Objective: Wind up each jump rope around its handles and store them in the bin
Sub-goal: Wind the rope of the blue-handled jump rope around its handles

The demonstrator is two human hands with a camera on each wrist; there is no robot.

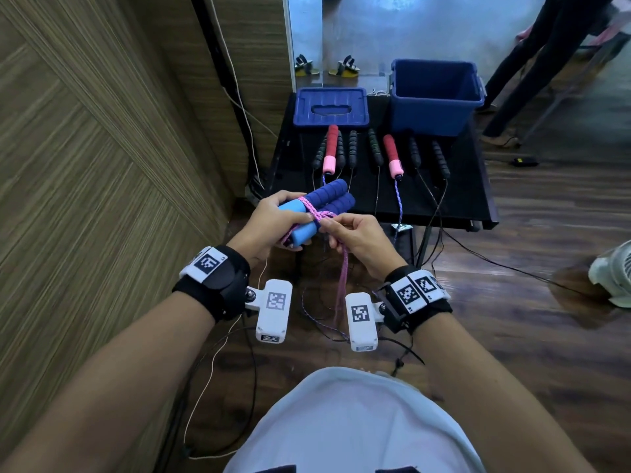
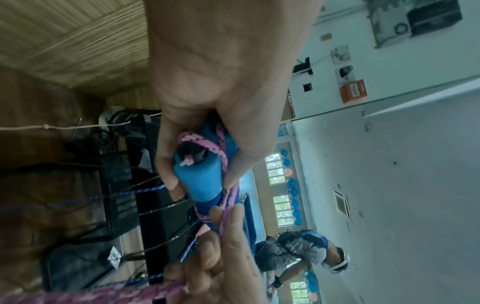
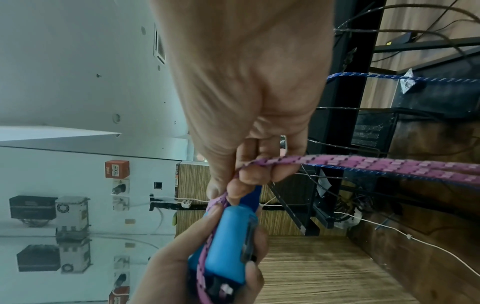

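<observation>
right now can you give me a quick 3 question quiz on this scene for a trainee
1. True or false: the blue bin already holds a wound rope.
2. Which hand grips the blue handles? A) left hand B) right hand
3. Fill in: the right hand pinches the ____ rope.

Key: 1 false, nothing shows inside it; 2 A; 3 pink.

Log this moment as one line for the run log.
left hand grips blue handles | right hand pinches pink rope, winding | bin open, nothing visible inside | other ropes on table
</observation>
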